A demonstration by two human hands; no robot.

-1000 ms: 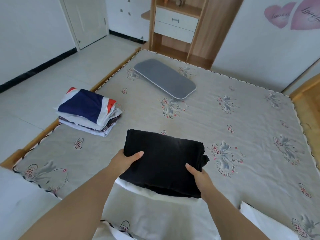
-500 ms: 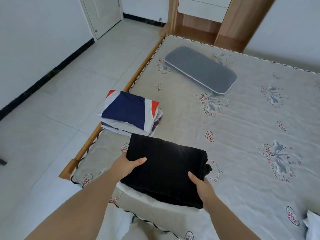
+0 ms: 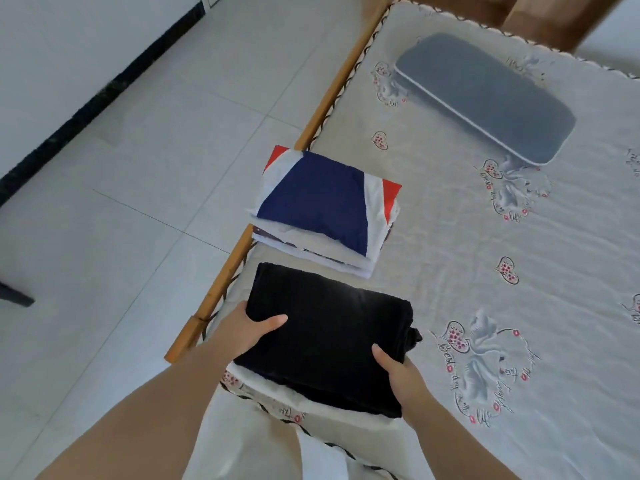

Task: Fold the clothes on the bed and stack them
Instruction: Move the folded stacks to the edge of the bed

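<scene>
A folded black garment [image 3: 329, 337] lies on top of a folded white garment [image 3: 273, 386], and both are held just above the bed's near left corner. My left hand [image 3: 246, 329] grips the bundle's left edge, thumb on top. My right hand [image 3: 403, 375] grips its right near corner, thumb on top. Just beyond the bundle sits a stack of folded clothes [image 3: 325, 209], topped by a navy, white and red piece, at the bed's left edge.
The bed [image 3: 485, 271] has a pale floral sheet and a wooden side rail [image 3: 239, 254] on the left. A grey flat pillow [image 3: 485, 95] lies at the far end. Tiled floor [image 3: 138, 168] spreads to the left.
Both hands have carried the black and white bundle leftward toward the stack, which now lies directly beyond it. The view has swung left and down.
</scene>
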